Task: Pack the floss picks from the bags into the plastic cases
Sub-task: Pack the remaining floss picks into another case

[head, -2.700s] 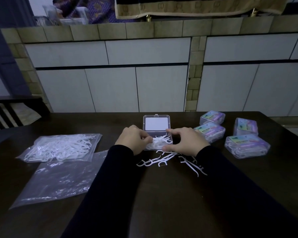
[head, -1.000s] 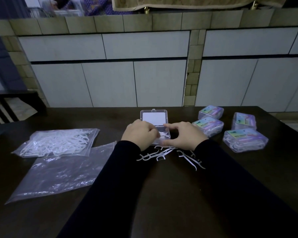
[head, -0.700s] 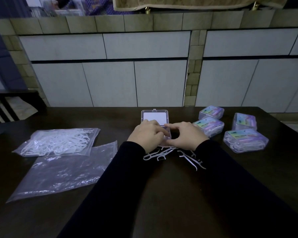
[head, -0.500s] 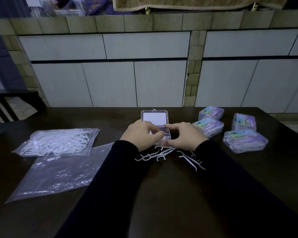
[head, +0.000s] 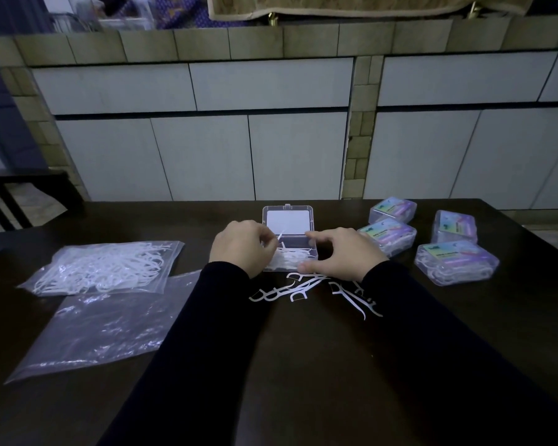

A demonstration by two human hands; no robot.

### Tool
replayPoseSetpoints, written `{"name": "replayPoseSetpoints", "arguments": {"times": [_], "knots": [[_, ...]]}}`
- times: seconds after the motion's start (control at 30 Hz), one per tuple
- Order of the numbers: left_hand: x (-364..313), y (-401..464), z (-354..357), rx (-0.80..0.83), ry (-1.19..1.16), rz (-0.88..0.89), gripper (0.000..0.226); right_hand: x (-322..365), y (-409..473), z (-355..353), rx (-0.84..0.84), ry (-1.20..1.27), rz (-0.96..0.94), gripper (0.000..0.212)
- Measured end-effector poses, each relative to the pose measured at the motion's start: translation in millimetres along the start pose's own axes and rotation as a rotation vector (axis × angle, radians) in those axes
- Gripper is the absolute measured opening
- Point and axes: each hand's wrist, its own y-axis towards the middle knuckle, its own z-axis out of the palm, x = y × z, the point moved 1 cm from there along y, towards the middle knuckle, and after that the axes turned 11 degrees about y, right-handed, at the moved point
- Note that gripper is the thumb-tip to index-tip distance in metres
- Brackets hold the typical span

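An open clear plastic case [head: 298, 249] stands mid-table with its lid [head: 287, 220] raised at the back and white floss picks inside. My left hand [head: 240, 247] pinches a single floss pick [head: 280, 236] over the case's left side. My right hand [head: 342, 254] holds the case's right end, thumb at its front edge and fingers curled over the far rim. Loose floss picks [head: 303, 286] lie on the table just in front of the case. A bag full of floss picks [head: 105, 268] lies at the left.
An empty flat plastic bag [head: 100, 326] lies at front left. Several closed, filled cases with coloured labels [head: 456, 265] sit at the right. The dark table [head: 319, 365] ends at a tiled white wall behind. A chair back [head: 10, 194] stands at far left.
My left hand drew back to the left off the case and now holds one pick up over it. My right hand stayed at the case's right end.
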Motion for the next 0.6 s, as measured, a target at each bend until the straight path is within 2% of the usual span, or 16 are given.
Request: {"name": "replayPoseSetpoints", "arguments": {"times": [0.13, 0.2, 0.3, 0.43, 0.53, 0.6], "knots": [[-12, -3, 5, 0.122, 0.073, 0.032, 0.030, -2, 1, 1, -0.006, -0.001, -0.005, 0.077], [-15, -4, 5, 0.102, 0.070, 0.054, 0.031, -3, 1, 1, -0.002, 0.004, -0.010, 0.077], [-12, -3, 2, 0.089, -0.006, 0.046, 0.030, -3, 1, 0, 0.006, 0.005, -0.003, 0.076], [-13, -5, 3, 0.207, -0.088, 0.067, 0.030, -5, 3, 1, 0.024, -0.010, 0.011, 0.076], [-15, -7, -1, 0.102, -0.117, 0.095, 0.026, -1, -3, -4, 0.010, -0.041, 0.002, 0.080], [-18, -10, -6, 0.005, -0.159, 0.113, 0.019, 4, -8, -15, -0.075, -0.036, -0.030, 0.079]]}}
